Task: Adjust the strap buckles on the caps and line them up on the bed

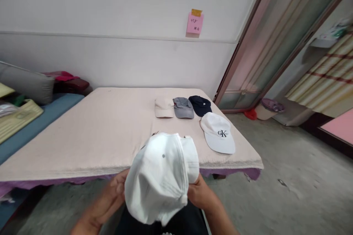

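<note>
A white baseball cap (157, 176) is held up in front of my lap, tilted so that its crown faces me. My left hand (114, 192) grips its left side, with the fingertips partly hidden behind the fabric. On the other side my right hand (198, 192) has hold of the cap near the brim or back strap, its fingers mostly covered. Beyond it on the bed lie a beige cap (164, 107), a grey cap (184, 108) and a navy cap (200, 105) in a row. Nearer the right edge rests another white cap (217, 132) with black letters.
The bed (91, 132) has a pale cover with purple cloth below. At far left are a grey cushion (30, 82) and folded items. A pink note (195, 24) hangs on the wall. A bin (267, 109) stands by the sliding door on the concrete floor (286, 165).
</note>
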The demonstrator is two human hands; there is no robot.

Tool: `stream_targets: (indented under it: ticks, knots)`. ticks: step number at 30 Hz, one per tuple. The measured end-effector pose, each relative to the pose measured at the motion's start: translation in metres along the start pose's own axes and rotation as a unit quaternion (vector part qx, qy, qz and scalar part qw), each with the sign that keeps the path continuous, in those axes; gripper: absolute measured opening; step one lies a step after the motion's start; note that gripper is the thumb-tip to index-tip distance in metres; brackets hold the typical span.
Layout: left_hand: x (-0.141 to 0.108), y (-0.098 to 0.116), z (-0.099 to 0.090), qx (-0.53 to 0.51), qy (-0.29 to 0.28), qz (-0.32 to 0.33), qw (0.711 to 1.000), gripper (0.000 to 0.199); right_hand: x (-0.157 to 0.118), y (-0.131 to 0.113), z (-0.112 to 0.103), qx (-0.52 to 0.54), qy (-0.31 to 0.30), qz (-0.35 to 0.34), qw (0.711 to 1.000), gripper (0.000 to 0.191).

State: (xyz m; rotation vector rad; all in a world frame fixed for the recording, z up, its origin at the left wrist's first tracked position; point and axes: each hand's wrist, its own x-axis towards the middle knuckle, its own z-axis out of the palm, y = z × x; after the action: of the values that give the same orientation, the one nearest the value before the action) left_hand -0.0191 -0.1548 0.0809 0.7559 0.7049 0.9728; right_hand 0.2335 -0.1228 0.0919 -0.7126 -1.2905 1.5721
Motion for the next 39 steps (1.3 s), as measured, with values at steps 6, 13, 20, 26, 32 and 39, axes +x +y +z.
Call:
stream_targets:
  ticks: [6, 13, 20, 26, 32, 39]
  knots:
    - [0.006, 0.028, 0.021, 0.068, 0.056, 0.037, 0.995, 0.029, 0.001, 0.002, 0.008, -0.188, -0.070, -0.065, 0.978, 0.023]
    - [-0.005, 0.007, 0.042, 0.087, 0.050, 0.033, 0.994, 0.031, -0.015, -0.003, -0.010, -0.006, -0.093, 0.057, 0.994, 0.030]
    - [-0.011, 0.003, 0.065, 0.136, 0.016, -0.018, 0.990, 0.023, -0.020, -0.016, -0.010, 0.109, -0.021, 0.109, 0.988, 0.021]
    - [-0.013, 0.000, 0.069, 0.176, 0.086, -0.020, 0.980, 0.023, -0.027, -0.039, -0.008, 0.156, 0.019, 0.011, 0.988, 0.013]
    - [-0.013, 0.000, 0.072, 0.191, 0.095, -0.007, 0.977, 0.025, -0.046, -0.059, -0.010, 0.020, -0.058, 0.018, 0.998, 0.019]
    - [-0.014, -0.001, 0.077, 0.194, 0.068, -0.040, 0.978, 0.026, -0.054, -0.067, -0.007, -0.004, -0.076, 0.047, 0.996, 0.016]
